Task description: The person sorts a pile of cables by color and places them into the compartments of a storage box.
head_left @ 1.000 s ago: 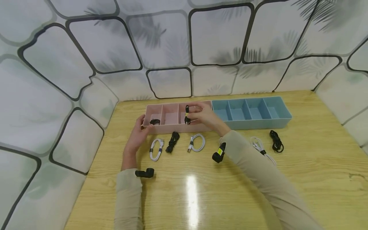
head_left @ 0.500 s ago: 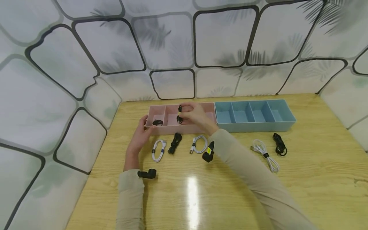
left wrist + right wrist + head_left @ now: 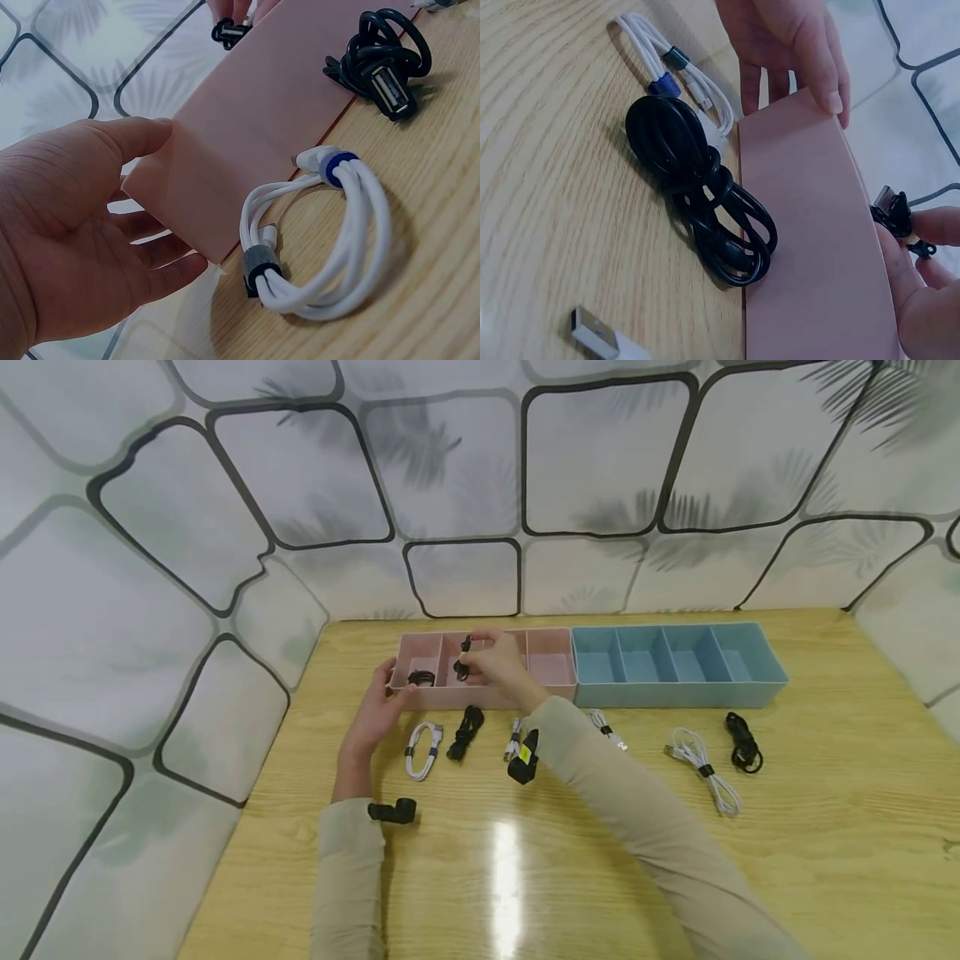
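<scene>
My right hand [image 3: 501,667] pinches a small coiled black USB cable [image 3: 462,658] between thumb and fingers. The cable hangs upright over the second compartment from the left of the pink divided box [image 3: 551,692]; its metal plug [image 3: 885,196] shows in the right wrist view. My left hand [image 3: 372,714] grips the box's left end, thumb at the top edge and fingers around the end wall. Another black cable [image 3: 422,678] lies in the leftmost compartment. In front of the box lie a looped white cable [image 3: 360,232] and a bundled black cable [image 3: 697,187].
A blue divided box [image 3: 682,695] stands end to end with the pink one. More bundled cables lie before them: a white cable [image 3: 705,770], a black cable [image 3: 742,743], and a white one [image 3: 606,727] partly behind the right sleeve. A patterned wall covering [image 3: 465,577] rises behind.
My right hand has carried the black cable leftward along the pink box, from above the third compartment to the second. My left hand keeps its grip on the box's end.
</scene>
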Demonstrator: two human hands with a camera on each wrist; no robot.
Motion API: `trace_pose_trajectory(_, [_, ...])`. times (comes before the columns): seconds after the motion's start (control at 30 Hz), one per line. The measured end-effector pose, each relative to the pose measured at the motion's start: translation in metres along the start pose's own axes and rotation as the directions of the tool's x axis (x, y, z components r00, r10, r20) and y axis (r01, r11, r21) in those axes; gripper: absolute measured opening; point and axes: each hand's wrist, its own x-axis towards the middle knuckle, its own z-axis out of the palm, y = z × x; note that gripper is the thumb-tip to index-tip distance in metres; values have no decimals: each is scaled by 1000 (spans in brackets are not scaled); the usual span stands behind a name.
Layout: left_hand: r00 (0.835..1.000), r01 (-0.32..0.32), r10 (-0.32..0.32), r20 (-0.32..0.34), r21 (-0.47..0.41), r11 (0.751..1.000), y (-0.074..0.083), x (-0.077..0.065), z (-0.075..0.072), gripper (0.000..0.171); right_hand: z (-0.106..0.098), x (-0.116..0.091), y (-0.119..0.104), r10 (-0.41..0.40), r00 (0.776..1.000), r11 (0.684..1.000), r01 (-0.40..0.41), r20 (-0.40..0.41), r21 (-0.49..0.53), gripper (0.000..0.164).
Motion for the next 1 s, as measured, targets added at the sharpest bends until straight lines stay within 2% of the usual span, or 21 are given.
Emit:
trace_pose_trajectory(0.27, [1000,-1,1,10,-25,1000,0,1,1,69,9,4,4,-48,998,996,45,-30,-78,48])
trace_pose_trajectory(0.63, [1000,18,-18,7,-20,1000,1,1,1,69,0,6,2,-8,1000,999,8,-8,-39,46])
trace_pose_trajectory(1.0, [1000,9,-9,3,-1,1000,-1,1,-1,69,-12,6,0,-8,1000,1000,8,-19,-19,49])
